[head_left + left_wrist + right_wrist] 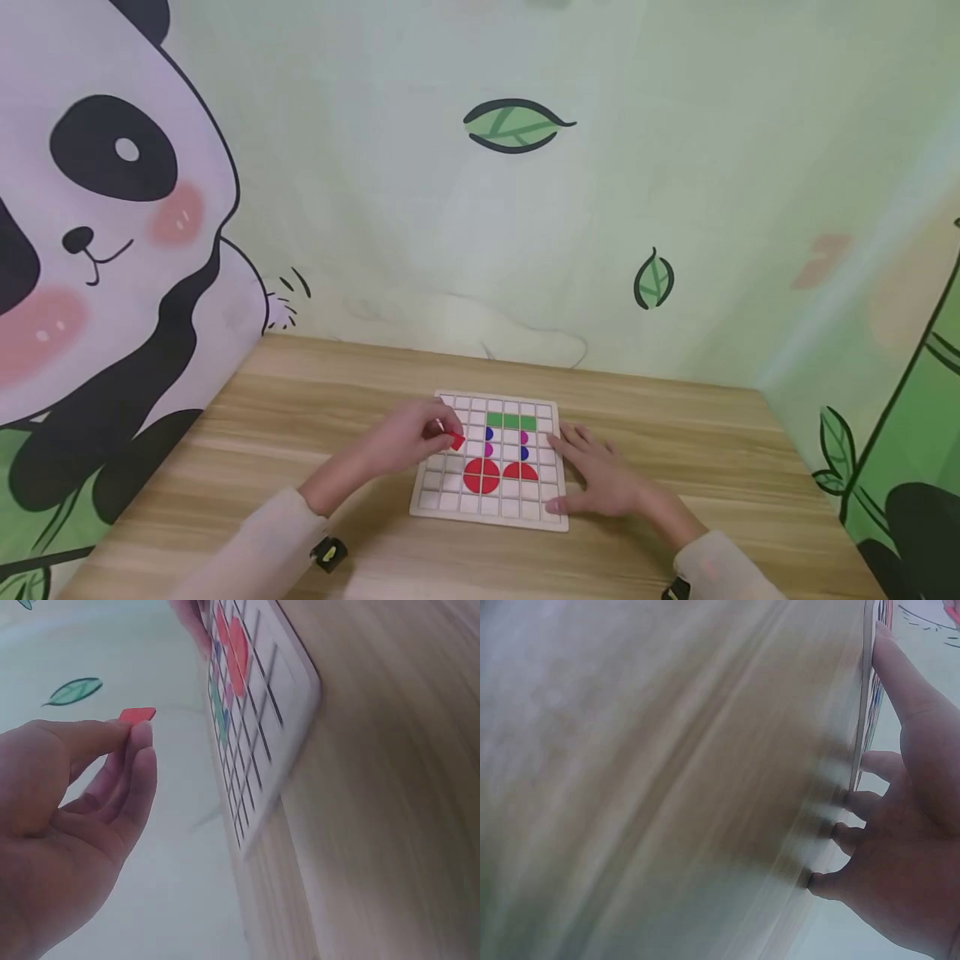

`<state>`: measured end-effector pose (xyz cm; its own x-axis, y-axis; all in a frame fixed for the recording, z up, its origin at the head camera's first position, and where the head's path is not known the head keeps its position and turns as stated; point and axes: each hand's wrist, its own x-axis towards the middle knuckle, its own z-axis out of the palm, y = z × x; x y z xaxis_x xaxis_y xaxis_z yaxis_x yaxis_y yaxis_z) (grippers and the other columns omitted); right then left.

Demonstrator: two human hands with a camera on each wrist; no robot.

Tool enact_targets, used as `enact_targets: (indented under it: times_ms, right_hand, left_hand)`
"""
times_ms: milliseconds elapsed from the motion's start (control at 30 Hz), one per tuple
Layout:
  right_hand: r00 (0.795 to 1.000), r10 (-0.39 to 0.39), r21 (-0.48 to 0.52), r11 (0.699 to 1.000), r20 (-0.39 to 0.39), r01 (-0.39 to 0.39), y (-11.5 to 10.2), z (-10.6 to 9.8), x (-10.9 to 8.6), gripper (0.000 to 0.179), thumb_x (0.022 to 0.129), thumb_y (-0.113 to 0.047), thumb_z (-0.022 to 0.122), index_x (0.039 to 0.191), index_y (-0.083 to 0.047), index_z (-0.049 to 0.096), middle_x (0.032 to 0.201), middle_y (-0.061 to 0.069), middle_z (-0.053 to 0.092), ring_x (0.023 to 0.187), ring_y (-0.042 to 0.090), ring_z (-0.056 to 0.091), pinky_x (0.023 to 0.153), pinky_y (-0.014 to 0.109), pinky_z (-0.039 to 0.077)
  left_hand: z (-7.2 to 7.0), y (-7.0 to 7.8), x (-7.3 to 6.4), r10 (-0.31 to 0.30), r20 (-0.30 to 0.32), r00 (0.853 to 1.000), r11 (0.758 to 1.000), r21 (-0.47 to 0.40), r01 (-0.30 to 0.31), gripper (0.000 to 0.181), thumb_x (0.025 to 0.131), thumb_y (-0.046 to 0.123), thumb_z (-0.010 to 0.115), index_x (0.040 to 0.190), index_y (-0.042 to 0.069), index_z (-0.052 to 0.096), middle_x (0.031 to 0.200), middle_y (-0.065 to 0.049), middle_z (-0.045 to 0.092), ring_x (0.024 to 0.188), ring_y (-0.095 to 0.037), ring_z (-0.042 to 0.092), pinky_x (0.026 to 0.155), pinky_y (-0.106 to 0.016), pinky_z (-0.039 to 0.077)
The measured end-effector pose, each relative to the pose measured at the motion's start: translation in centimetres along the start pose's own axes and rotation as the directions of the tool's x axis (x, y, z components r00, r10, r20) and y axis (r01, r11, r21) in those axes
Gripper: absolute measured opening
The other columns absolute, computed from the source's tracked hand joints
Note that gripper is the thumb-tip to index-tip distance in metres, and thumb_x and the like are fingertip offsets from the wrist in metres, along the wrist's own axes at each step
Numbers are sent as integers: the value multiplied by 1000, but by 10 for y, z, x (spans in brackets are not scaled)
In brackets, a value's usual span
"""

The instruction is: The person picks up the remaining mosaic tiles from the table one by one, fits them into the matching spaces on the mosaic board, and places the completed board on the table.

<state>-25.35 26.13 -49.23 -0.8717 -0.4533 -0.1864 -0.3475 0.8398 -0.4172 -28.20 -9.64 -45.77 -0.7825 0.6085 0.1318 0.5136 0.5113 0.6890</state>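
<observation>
While left fingers [142, 735] pinch red tile [137, 715], right fingers [567, 451] touch board [448, 502].

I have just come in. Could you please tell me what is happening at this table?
A person's left hand pinches a small flat red piece, held up off the pale square board with a grid. The right hand, fingers spread, touches the board's right edge. On the board are a green strip, small blue and magenta shapes, a full red circle and, beside it, a red upper half circle.
</observation>
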Motion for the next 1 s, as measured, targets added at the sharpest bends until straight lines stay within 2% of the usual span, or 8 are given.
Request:
enact_targets:
  times_ms: [267, 367, 567, 800, 1000]
  right_hand:
    - [1000, -5, 7, 1000, 1, 5, 1, -2, -2, 108, 85, -66, 79, 167, -14, 32, 176, 15, 14, 161, 45, 5, 121, 76, 6]
    - [1000, -12, -8, 1000, 2, 12, 2, -2, 0, 107, 86, -67, 78, 167, -14, 31, 176, 15, 14, 161, 45, 6, 121, 76, 6]
    - [1000, -6, -8, 1000, 9, 6, 2, -1, 0, 108, 87, -67, 77, 168, -14, 30, 176, 15, 13, 161, 45, 5, 121, 76, 6]
    - [1000, 1, -12, 1000, 7, 0, -1, -1, 0, 107, 86, -69, 76, 168, -16, 31, 177, 13, 13, 161, 44, 5, 121, 75, 7]
    - [1000, 10, -12, 1000, 11, -10, 1, -1, -1, 107, 87, -70, 75, 168, -17, 31, 177, 12, 12, 162, 43, 4, 121, 75, 6]
  left_hand:
    - [18, 9, 15, -8, 36, 999, 998, -58, 10, 13, 100, 6, 74, 110, 12, 79, 105, 2, 71, 88, -13, 70, 77, -26, 59]
    - [26, 10, 18, -32, 52, 998, 997, -63, 35, 13, 100, 8, 74, 111, 13, 80, 107, 2, 71, 88, -10, 68, 78, -25, 59]
    - [44, 15, 24, -67, 83, 994, 996, -60, 72, 13, 100, 10, 75, 111, 15, 79, 101, 9, 70, 87, -10, 65, 78, -24, 57]
    - [66, 23, 31, -44, 87, 995, 998, -30, 46, 10, 98, 8, 76, 105, 12, 80, 96, 8, 72, 86, -8, 61, 77, -22, 55]
    - [76, 31, 34, -80, 93, 992, 996, -23, 83, 8, 99, 6, 73, 100, 11, 80, 82, 8, 68, 74, -5, 60, 68, -21, 54]
